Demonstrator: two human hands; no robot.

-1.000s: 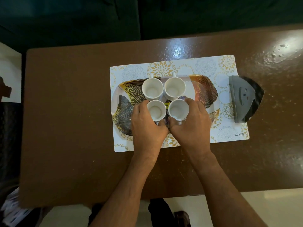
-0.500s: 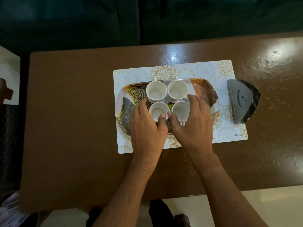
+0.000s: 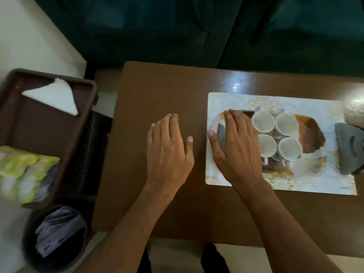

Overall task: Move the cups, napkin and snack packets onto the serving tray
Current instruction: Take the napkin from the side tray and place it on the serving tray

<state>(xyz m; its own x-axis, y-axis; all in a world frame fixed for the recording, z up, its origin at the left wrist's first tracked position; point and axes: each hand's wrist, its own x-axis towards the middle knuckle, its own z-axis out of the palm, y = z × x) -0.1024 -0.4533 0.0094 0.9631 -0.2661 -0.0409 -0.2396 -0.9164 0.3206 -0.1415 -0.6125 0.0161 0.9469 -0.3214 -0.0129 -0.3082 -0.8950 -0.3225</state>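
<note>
Several white cups stand clustered on the patterned serving tray, which lies on a floral placemat at the right of the brown table. My right hand hovers flat over the tray's left end, fingers straight, holding nothing. My left hand is spread open over the bare tabletop left of the mat. A folded white napkin and yellow-green snack packets lie in a dark brown tray off the table's left side.
A grey triangular holder sits at the placemat's right edge. A round dark bin with packets in it stands on the floor at lower left. Dark green upholstery runs along the table's far side.
Both hands have let go of the two near cups and moved left, fingers now straight. The view has swung left, bringing the brown tray with napkin and packets into sight.
</note>
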